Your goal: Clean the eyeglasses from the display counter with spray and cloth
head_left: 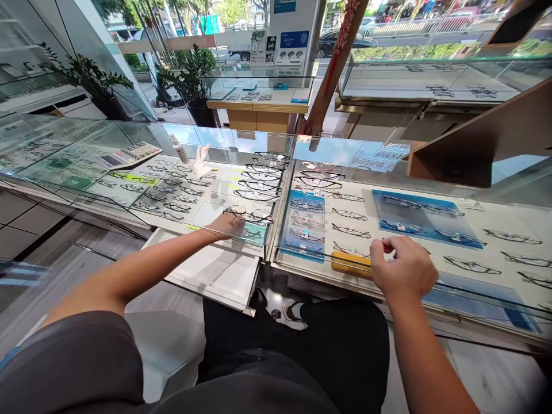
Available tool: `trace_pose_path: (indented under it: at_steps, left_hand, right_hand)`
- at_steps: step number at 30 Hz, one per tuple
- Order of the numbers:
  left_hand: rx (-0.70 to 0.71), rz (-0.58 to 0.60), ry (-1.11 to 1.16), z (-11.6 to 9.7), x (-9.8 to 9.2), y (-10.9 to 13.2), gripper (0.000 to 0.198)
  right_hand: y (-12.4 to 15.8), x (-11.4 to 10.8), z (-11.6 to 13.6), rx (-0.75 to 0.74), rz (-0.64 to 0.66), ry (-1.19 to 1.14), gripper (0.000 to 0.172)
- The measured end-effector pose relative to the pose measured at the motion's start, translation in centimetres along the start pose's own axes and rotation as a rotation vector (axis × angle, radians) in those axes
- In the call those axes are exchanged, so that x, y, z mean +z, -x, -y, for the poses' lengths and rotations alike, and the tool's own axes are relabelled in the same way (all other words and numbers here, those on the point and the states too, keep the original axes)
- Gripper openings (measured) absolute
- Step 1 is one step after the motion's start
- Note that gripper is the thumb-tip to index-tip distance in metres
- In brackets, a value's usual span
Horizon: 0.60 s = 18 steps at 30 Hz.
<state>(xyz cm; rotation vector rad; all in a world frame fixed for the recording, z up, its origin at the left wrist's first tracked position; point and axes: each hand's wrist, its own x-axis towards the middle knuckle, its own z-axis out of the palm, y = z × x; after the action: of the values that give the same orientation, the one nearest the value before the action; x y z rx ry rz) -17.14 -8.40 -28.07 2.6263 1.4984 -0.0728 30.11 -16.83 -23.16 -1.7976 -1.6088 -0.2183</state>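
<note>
head view: the left hand (pixel 227 224) reaches under the glass top of the display case (pixel 276 172), palm down, fingertips at the near left lens of the dark-rimmed glasses (pixel 250 215); whether it grips cannot be told; the glasses lie just ahead and to the right of that hand, their long axis running left to right across the reach; the right hand (pixel 403 269) is well apart over the next section, fingers curled shut with thumb on forefinger, just beside a yellow block (pixel 350 264); the left hand is the nearer by far.
</note>
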Motion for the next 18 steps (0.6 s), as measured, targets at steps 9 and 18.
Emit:
trace_pose_path:
  at_steps: [9, 18]
  left_hand:
    - [-0.047, 0.319, 0.129, -0.9, -4.0, 3.0, 0.013]
    - [-0.005, 0.473, 0.272, -4.4, -4.3, 2.6, 0.028]
  right_hand:
    - [-0.4, -0.3, -0.2, 0.038, 0.102, -0.029, 0.026]
    - [-4.4, 1.0, 0.3, -0.035, 0.244, -0.204, 0.025]
